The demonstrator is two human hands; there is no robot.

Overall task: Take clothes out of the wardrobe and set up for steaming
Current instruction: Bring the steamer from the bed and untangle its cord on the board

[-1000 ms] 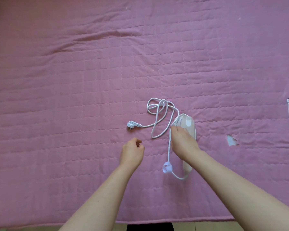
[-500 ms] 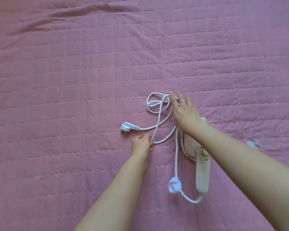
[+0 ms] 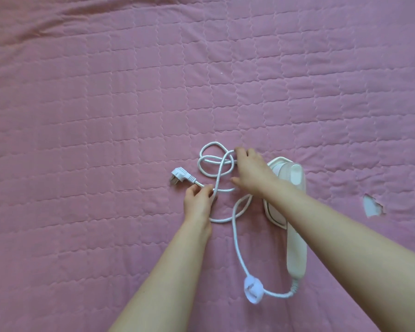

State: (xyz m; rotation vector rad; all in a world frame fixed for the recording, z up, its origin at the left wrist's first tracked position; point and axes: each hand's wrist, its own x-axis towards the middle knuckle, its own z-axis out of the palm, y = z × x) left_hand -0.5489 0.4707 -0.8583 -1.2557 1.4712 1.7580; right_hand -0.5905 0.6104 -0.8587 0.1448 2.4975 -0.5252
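Steamer point(image 3: 295, 245) is lying on the quilt point(image 3: 106, 116). Left hand point(image 3: 198, 202) is pinching the cord point(image 3: 236, 238) near the plug point(image 3: 179, 176); right hand point(image 3: 252, 173) is spreading, relaxed, over the coils. Cord appears light and limp, likely tangling; taking it by the plug seems advisable.

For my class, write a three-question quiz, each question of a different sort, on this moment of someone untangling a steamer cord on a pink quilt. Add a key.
1. True or false: the plug is pushed into a wall socket.
2. Which hand pinches the cord just behind the plug? A) left hand B) right hand C) neither
3. Fill in: the steamer lies on the quilt with its ______ nearest the camera.

Key
1. False: it lies loose on the quilt.
2. A: the right hand reaches over the cord's loops with fingers spread.
3. Handle, where the cord leaves it.
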